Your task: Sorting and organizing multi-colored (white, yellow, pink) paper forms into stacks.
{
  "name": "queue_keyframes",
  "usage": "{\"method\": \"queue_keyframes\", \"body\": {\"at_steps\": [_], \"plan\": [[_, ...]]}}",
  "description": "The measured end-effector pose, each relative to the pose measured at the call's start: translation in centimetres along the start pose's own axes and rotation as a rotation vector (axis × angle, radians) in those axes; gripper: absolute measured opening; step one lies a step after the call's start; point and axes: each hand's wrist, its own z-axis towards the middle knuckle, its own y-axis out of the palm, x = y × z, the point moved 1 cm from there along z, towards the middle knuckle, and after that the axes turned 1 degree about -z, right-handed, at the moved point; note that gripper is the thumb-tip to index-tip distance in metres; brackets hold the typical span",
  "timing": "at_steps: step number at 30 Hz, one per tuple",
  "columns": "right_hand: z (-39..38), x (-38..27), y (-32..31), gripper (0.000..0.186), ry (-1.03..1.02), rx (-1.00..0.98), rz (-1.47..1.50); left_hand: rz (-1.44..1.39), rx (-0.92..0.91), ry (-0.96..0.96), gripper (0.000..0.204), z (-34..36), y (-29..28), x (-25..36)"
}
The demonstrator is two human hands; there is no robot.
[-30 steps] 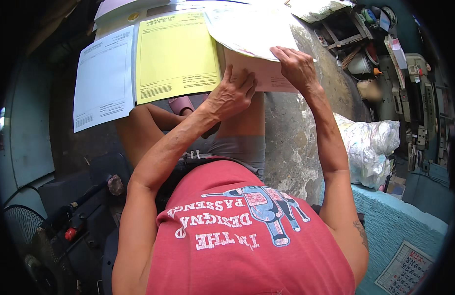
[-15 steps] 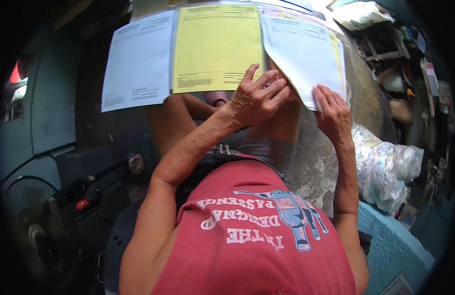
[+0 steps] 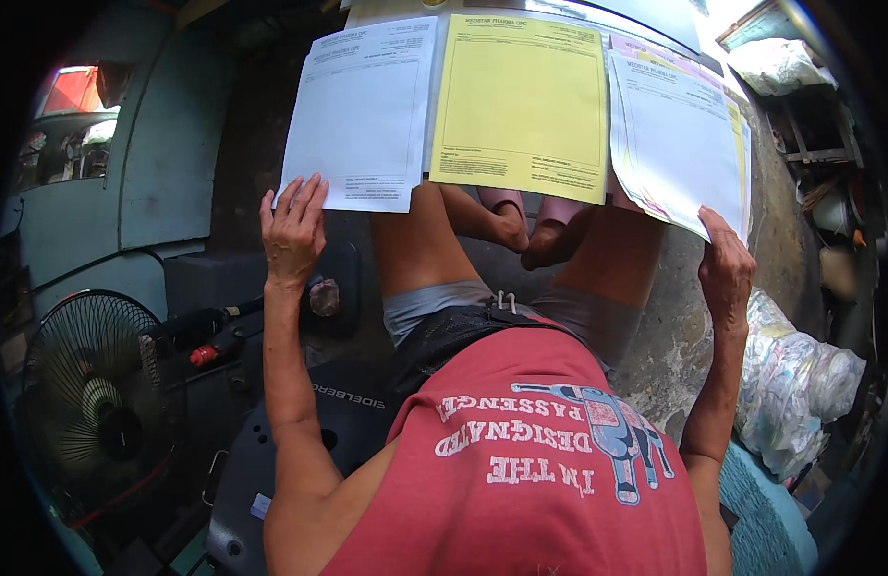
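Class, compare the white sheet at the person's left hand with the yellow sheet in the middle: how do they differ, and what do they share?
The white sheet is white, while the yellow sheet is bright yellow. The left hand touches the white sheet's lower corner; no hand touches the yellow sheet. The yellow sheet's edge overlaps the white sheet's. Both are printed forms with a large blank middle, lying flat side by side.

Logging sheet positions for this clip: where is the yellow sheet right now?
In the head view the yellow sheet lies top centre, between the white sheet by the left hand and the stack the right hand touches.
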Motion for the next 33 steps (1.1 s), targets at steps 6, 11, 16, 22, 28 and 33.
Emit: {"method": "queue_keyframes", "body": {"at_steps": [6, 11, 16, 22, 28, 33], "plan": [[0.0, 0.3, -0.2, 0.041, 0.048, -0.032, 0.029, -0.342, 0.158, -0.238, 0.032, 1.5, 0.5, 0.1], [-0.2, 0.5, -0.1, 0.039, 0.077, -0.023, 0.017, -0.347, 0.113, -0.1, 0.029, 3.5, 0.2, -0.7], [-0.4, 0.4, 0.1, 0.039, 0.09, -0.004, 0.036, -0.593, -0.067, -0.154, 0.021, 3.1, -0.2, -2.7], [-0.4, 0.6, 0.3, 0.04, 0.082, 0.003, 0.035, -0.729, 0.099, -0.433, 0.016, 3.7, -1.0, -5.0], [-0.4, 0.7, 0.2, 0.041, 0.105, 0.008, 0.051, -0.713, 0.457, -0.41, 0.026, 8.6, -2.6, -1.9], [-0.2, 0.9, 0.2, 0.038, 0.12, 0.03, 0.056, -0.43, 0.296, 0.177, 0.068, 13.8, -2.3, 4.6]]}}
